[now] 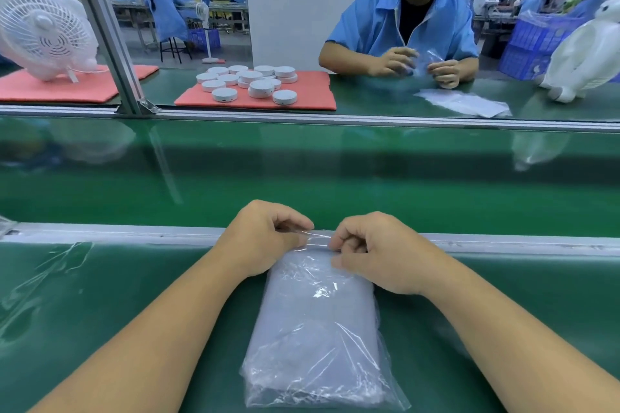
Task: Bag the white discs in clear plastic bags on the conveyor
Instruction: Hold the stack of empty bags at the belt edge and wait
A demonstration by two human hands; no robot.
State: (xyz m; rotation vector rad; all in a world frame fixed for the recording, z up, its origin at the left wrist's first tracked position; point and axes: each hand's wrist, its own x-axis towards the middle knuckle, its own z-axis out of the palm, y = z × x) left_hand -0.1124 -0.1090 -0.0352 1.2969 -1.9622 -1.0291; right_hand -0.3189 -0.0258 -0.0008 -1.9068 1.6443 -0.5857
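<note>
Stack of clear plastic bags (315, 329) runs lengthwise away from you; your left hand (268, 238) and right hand (372, 251), knuckles up, pinch its far edge.

Bright even light, glare on the conveyor belt (302, 171), edges bowed and soft.

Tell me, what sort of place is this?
Most likely a factory packing line: a green conveyor between facing benches, white discs piled on a red mat, and workers in blue coats.
</note>
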